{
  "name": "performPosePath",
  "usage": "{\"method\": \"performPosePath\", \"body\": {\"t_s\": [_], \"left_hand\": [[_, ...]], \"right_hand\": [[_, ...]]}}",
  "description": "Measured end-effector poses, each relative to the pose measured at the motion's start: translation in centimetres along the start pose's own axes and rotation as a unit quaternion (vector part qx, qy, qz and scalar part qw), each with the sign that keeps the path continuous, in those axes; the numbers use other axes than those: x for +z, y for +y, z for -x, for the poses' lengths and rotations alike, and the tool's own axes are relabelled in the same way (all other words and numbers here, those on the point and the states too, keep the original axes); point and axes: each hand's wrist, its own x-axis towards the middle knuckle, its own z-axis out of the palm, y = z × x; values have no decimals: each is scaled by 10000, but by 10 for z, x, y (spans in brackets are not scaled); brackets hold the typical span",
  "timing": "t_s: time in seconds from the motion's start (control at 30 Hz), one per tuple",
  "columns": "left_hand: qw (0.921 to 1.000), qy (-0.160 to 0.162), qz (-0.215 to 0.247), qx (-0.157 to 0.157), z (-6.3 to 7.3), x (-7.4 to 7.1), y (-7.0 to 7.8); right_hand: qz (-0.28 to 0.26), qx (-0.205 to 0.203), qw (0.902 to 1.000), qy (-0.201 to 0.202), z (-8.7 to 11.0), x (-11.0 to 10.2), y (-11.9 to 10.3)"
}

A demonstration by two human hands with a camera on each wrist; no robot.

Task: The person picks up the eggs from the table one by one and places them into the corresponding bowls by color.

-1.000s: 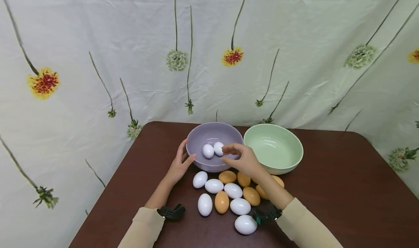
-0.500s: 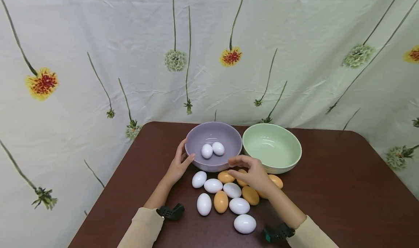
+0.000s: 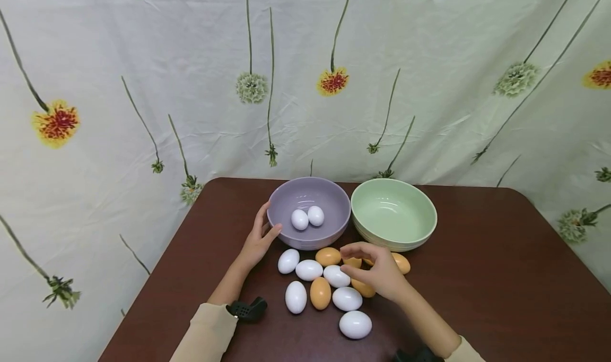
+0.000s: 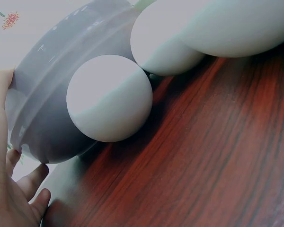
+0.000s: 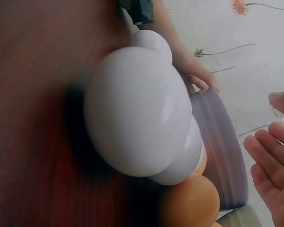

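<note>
In the head view my left hand [image 3: 256, 242] holds the near left side of a purple bowl [image 3: 307, 243], thumb at the rim and fingers along its outside. Inside the bowl lie two white eggs [image 3: 299, 220]. Over the eggs on the table hovers my right hand [image 3: 382, 270], its thumb and fingers apart with nothing between them. Its fingertips overlap a brown egg [image 3: 352, 263] and come near a white egg [image 3: 336, 276]. The right wrist view shows the right hand [image 5: 277, 175] with fingers spread, away from a large-looking white egg [image 5: 137, 111].
A green bowl [image 3: 393, 208] without eggs stands right of the purple one. Several white and brown eggs lie loose in front of both bowls, the nearest a white egg [image 3: 355, 325]. Behind the dark wooden table [image 3: 501, 277] hangs a flowered cloth [image 3: 210, 59].
My right hand has moved from over the purple bowl down and to the right, over the loose eggs. The left hand stays at the bowl. The head view has shifted slightly.
</note>
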Motion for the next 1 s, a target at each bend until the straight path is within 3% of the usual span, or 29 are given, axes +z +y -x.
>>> {"method": "performPosePath", "body": {"t_s": [0.17,0.43,0.7,1.0], "left_hand": [[9999,-45,23,-115,0,0,3],[9997,-155,-79,-168,9,-1,39],[9997,-136,-27,-214,10,-1,40],[9996,-164,63,-207,9,-1,40]], "right_hand": [[3,-16,10000,82,11,0,3],[-39,-174,9998,45,29,0,8],[-140,-1456,9869,-672,43,-4,22],[-148,-1738,9804,-914,54,-8,34]]}}
